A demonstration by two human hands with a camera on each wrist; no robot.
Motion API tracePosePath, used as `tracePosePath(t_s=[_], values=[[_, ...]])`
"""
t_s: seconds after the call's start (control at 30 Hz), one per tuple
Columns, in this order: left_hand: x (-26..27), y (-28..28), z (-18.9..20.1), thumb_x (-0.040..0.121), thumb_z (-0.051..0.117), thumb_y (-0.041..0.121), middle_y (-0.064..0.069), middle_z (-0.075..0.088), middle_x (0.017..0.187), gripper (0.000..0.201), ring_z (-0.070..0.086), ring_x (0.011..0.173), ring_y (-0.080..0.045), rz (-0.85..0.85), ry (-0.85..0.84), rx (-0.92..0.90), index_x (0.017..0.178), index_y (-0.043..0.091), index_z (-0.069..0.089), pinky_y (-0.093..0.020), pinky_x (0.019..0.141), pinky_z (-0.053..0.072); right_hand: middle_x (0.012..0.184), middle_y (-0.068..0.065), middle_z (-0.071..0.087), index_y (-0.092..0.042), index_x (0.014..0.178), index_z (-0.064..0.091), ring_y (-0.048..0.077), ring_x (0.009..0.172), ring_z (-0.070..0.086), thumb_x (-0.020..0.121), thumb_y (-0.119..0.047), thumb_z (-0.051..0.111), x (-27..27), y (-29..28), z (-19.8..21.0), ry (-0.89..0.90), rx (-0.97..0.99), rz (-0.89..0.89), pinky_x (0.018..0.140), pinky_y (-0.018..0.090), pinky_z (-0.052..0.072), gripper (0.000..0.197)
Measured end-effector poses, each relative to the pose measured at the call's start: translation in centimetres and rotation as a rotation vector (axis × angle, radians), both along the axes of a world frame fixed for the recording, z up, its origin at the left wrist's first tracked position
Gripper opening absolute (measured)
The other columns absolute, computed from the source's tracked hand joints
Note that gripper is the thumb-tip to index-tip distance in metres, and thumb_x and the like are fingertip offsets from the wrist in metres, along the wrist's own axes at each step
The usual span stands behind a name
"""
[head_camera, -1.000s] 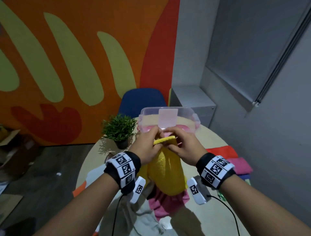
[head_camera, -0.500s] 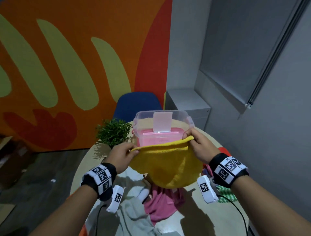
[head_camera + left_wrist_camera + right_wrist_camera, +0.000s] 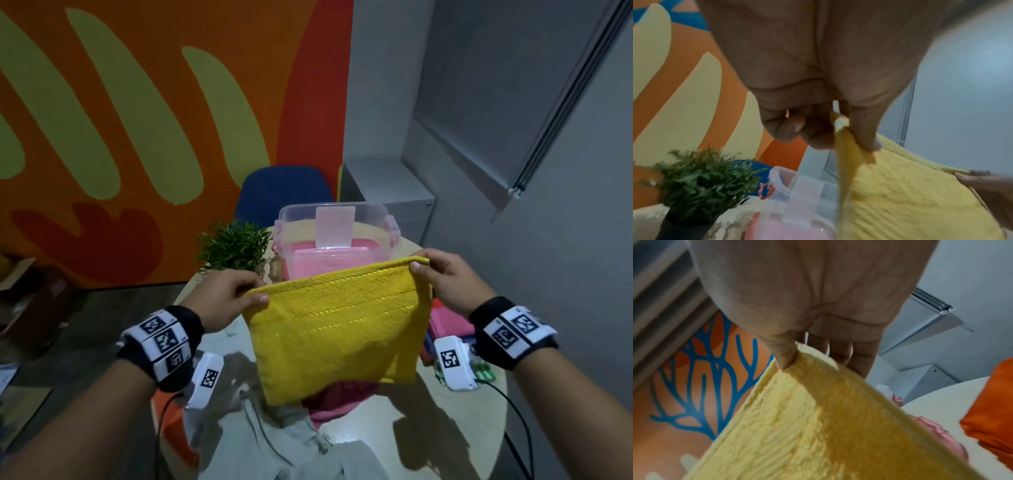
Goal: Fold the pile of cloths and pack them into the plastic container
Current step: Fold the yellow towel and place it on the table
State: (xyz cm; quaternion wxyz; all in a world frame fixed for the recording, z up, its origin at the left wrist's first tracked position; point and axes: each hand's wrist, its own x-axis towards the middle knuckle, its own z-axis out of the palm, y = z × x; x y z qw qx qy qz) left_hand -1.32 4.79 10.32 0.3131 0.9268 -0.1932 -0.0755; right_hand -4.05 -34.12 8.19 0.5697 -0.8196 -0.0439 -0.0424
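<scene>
A yellow cloth (image 3: 337, 325) hangs flat in the air above the table, stretched between both hands. My left hand (image 3: 227, 301) pinches its top left corner; my right hand (image 3: 442, 277) pinches the top right corner. The left wrist view shows thumb and fingers clamped on the yellow cloth (image 3: 900, 194). In the right wrist view the thumb presses the yellow cloth (image 3: 818, 418) against the fingers. Behind the cloth stands the clear plastic container (image 3: 390, 222) with pink cloth inside. A pile of grey (image 3: 274, 442) and magenta cloths (image 3: 337, 399) lies on the table below.
A small potted plant (image 3: 234, 245) stands left of the container. Folded orange and pink cloths (image 3: 448, 322) lie at the table's right side. A blue chair (image 3: 281, 190) sits behind the round table (image 3: 455, 421), and a grey cabinet (image 3: 387, 186) stands by the wall.
My hands have moved apart from a joined grip, spreading the yellow cloth from a bunched hang into a flat, taut sheet held by its top corners.
</scene>
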Motion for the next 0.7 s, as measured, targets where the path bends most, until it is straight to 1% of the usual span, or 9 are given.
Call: tracePosePath(t_s=[0.1, 0.2, 0.27, 0.33, 0.43, 0.5, 0.57, 0.63, 0.7], values=[[0.7, -0.5, -0.4, 0.096, 0.061, 0.026, 0.003, 0.068, 0.086, 0.010, 0.062, 0.079, -0.012, 0.123, -0.053, -0.133, 0.090, 0.020, 0.065, -0.020, 0.061, 0.046, 0.079, -0.011, 0.072, -0.024, 0.087, 0.071, 0.009, 0.078, 0.066, 0.098, -0.011, 0.058, 0.4, 0.2, -1.3, -0.004, -0.028, -0.053, 0.079, 0.037, 0.053, 0.021], [0.8, -0.8, 0.1, 0.098, 0.058, 0.024, -0.002, 0.064, 0.086, 0.010, 0.058, 0.078, -0.016, 0.173, -0.030, -0.329, 0.091, 0.018, 0.062, -0.032, 0.068, 0.047, 0.082, -0.007, 0.072, -0.027, 0.085, 0.074, 0.012, 0.081, 0.067, 0.098, -0.010, 0.057, 0.4, 0.2, -1.5, -0.045, 0.078, -0.085, 0.081, 0.032, 0.056, 0.028], [0.4, -0.9, 0.3, 0.095, 0.062, 0.021, 0.001, 0.063, 0.083, 0.008, 0.057, 0.075, -0.011, 0.162, -0.009, -0.434, 0.089, 0.015, 0.063, -0.028, 0.066, 0.047, 0.079, -0.004, 0.069, -0.028, 0.084, 0.075, 0.014, 0.078, 0.064, 0.094, -0.013, 0.060, 0.0, 0.3, -1.6, -0.034, 0.230, -0.057, 0.076, 0.029, 0.057, 0.023], [-0.6, -0.9, -0.2, 0.086, 0.071, 0.020, 0.000, 0.065, 0.079, 0.014, 0.061, 0.070, -0.010, 0.153, 0.083, -0.511, 0.087, 0.007, 0.065, -0.028, 0.060, 0.051, 0.072, -0.001, 0.063, -0.022, 0.081, 0.074, 0.014, 0.069, 0.059, 0.087, -0.018, 0.062, -0.9, 0.3, -2.3, 0.034, 0.327, -0.026, 0.065, 0.025, 0.054, 0.014], [-2.5, 0.0, -3.2, 0.076, 0.077, 0.018, -0.006, 0.068, 0.072, 0.013, 0.065, 0.064, -0.017, 0.158, 0.275, -0.469, 0.077, 0.007, 0.070, -0.033, 0.055, 0.053, 0.065, 0.000, 0.059, -0.010, 0.083, 0.067, 0.012, 0.058, 0.057, 0.090, -0.012, 0.065, -3.3, -0.3, -5.1, 0.205, 0.327, 0.020, 0.055, 0.023, 0.047, 0.007], [-3.9, 0.8, -6.0, 0.078, 0.077, 0.019, -0.008, 0.072, 0.076, 0.007, 0.066, 0.066, -0.019, 0.112, 0.400, -0.381, 0.078, 0.013, 0.075, -0.034, 0.057, 0.054, 0.073, 0.006, 0.060, -0.010, 0.085, 0.067, 0.019, 0.066, 0.059, 0.081, -0.029, 0.077, -5.3, -1.2, -8.1, 0.357, 0.279, 0.075, 0.061, 0.029, 0.047, 0.022], [-5.2, 1.6, -8.8, 0.083, 0.074, 0.018, -0.008, 0.074, 0.086, 0.005, 0.069, 0.074, -0.019, 0.045, 0.523, -0.298, 0.087, 0.016, 0.077, -0.035, 0.064, 0.056, 0.079, 0.012, 0.062, -0.013, 0.084, 0.070, 0.026, 0.073, 0.061, 0.071, -0.042, 0.079, -7.2, -1.8, -10.7, 0.511, 0.213, 0.126, 0.065, 0.035, 0.053, 0.034], [-6.1, 2.3, -11.4, 0.089, 0.070, 0.014, -0.011, 0.073, 0.095, 0.012, 0.068, 0.079, -0.022, -0.024, 0.619, -0.232, 0.099, 0.016, 0.075, -0.036, 0.068, 0.055, 0.079, 0.013, 0.063, -0.011, 0.085, 0.071, 0.027, 0.074, 0.063, 0.080, -0.037, 0.075, -8.5, -2.1, -12.8, 0.633, 0.163, 0.186, 0.066, 0.036, 0.054, 0.027], [-6.6, 2.4, -13.5, 0.092, 0.067, 0.011, -0.018, 0.069, 0.094, 0.015, 0.063, 0.075, -0.022, -0.039, 0.702, -0.219, 0.105, 0.016, 0.071, -0.033, 0.065, 0.051, 0.078, 0.010, 0.065, -0.010, 0.087, 0.070, 0.023, 0.072, 0.064, 0.094, -0.023, 0.066, -9.2, -2.0, -14.0, 0.710, 0.094, 0.218, 0.065, 0.034, 0.053, 0.016]])
